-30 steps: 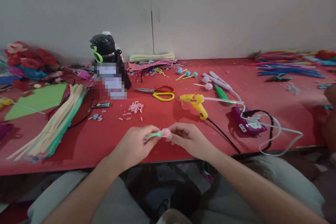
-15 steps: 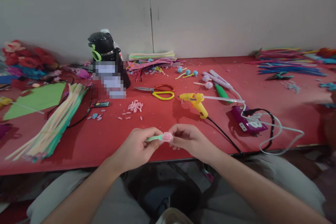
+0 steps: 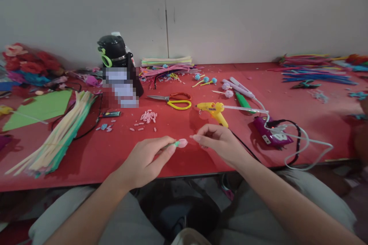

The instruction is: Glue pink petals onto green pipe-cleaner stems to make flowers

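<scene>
My left hand [image 3: 146,159] pinches the green stem of a small flower bud with a pink head [image 3: 181,143], held just above the red table [image 3: 94,153]. A short way to the right of the bud is my right hand [image 3: 217,141], fingers curled and lightly pinched, no longer touching it; nothing shows between its fingertips. A yellow glue gun [image 3: 214,110] lies just beyond my right hand. Small pink petal pieces [image 3: 148,116] are scattered on the table ahead of my left hand.
Scissors with yellow and red handles [image 3: 174,100] lie mid-table. A black bottle [image 3: 115,55] stands at the back. A bundle of pale and green stems [image 3: 61,132] and green paper [image 3: 40,108] lie left. A purple power strip [image 3: 270,132] with cables sits right; pipe cleaners [image 3: 314,71] far right.
My right hand has let go of the pink bud and drawn a little right and up. The left hand keeps the stem and has lifted slightly.
</scene>
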`<state>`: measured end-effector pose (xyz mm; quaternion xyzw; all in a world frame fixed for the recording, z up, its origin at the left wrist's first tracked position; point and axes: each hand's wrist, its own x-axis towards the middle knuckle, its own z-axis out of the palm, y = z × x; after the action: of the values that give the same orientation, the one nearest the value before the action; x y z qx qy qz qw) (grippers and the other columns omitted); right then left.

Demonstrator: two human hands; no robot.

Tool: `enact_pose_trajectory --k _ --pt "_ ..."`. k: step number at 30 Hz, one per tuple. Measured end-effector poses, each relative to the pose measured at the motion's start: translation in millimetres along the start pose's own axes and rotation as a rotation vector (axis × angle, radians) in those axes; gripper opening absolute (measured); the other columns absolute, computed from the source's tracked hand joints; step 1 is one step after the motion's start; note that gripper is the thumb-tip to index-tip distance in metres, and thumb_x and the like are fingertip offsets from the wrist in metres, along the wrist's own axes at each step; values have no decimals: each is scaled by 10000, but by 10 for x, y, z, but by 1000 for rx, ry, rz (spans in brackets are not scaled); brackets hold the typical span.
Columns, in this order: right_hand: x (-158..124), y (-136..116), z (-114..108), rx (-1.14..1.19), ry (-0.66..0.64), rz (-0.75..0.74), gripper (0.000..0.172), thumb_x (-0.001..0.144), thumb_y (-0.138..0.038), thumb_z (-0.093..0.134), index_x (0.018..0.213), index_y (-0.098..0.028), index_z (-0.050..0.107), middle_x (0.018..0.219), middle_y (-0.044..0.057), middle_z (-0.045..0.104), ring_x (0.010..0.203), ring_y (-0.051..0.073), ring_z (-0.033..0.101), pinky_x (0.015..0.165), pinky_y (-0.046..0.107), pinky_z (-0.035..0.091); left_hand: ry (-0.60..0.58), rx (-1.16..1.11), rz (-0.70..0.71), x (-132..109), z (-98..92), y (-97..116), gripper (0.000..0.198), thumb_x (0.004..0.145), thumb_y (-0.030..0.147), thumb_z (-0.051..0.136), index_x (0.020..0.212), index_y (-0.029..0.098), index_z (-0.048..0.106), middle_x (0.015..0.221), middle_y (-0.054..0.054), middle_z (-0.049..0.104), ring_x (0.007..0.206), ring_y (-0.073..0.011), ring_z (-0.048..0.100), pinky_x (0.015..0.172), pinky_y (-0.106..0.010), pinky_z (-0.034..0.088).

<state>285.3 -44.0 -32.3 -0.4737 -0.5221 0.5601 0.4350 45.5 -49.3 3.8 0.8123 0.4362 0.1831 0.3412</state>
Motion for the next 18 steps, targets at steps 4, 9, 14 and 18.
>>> enact_pose_trajectory --k 4,9,14,18 --pt "-13 -33 -48 51 14 -62 242 833 -415 740 794 -185 677 697 -13 620 636 111 552 634 259 457 32 117 4 -2 11 -16 343 1040 385 385 809 201 560 692 41 549 643 -116 505 634 -232 366" --pt "-105 -125 36 -22 -45 -99 223 854 -383 715 771 -182 664 676 -13 605 617 112 539 613 258 452 69 190 8 15 85 -20 304 1036 363 399 826 207 554 695 47 556 633 -112 497 612 -244 321" --pt "-128 -136 138 -54 -42 -132 222 856 -393 709 778 -187 678 679 -6 624 608 117 542 607 264 459 105 254 30 19 120 -17 287 1035 348 399 896 217 614 769 30 648 679 -121 567 625 -250 330" --pt "-98 -109 186 -57 -52 -127 234 858 -419 703 792 -194 687 708 11 668 635 134 583 610 270 473 110 331 39 6 123 -35 299 1031 344 400 896 217 634 783 15 682 687 -135 600 607 -259 324"
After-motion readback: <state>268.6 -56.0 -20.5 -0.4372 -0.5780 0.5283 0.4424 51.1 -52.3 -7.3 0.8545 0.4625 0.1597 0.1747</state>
